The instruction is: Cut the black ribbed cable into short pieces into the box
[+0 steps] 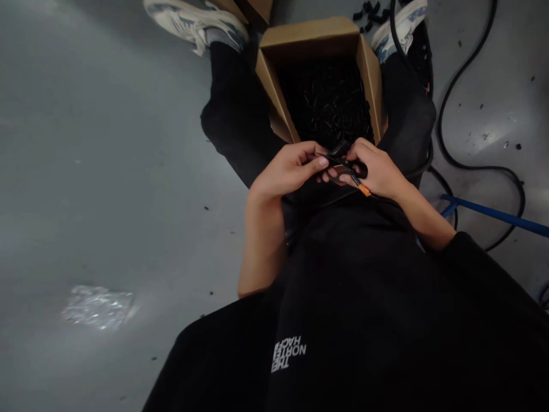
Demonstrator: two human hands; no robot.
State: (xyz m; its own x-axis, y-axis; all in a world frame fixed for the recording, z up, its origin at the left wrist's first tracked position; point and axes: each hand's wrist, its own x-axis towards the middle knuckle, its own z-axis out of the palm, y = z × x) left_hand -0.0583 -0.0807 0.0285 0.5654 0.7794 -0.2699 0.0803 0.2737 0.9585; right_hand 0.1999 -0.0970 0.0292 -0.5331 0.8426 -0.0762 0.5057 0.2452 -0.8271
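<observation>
Above cardboard box (309, 39), left hand (287, 171), right hand (375, 169), fingers (321, 162) hiding black cable (345, 162)

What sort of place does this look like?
Probably a workshop or light assembly area: a grey painted concrete floor, a brown cardboard box filled with small black parts, and long black cables lying loose on the floor.

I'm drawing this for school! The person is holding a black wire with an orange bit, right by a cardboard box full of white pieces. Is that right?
Not quite: the pieces filling the cardboard box are black, not white, as the head view shows. The rest is right: the left hand and right hand hold a black wire with an orange bit, right by the box.
</observation>
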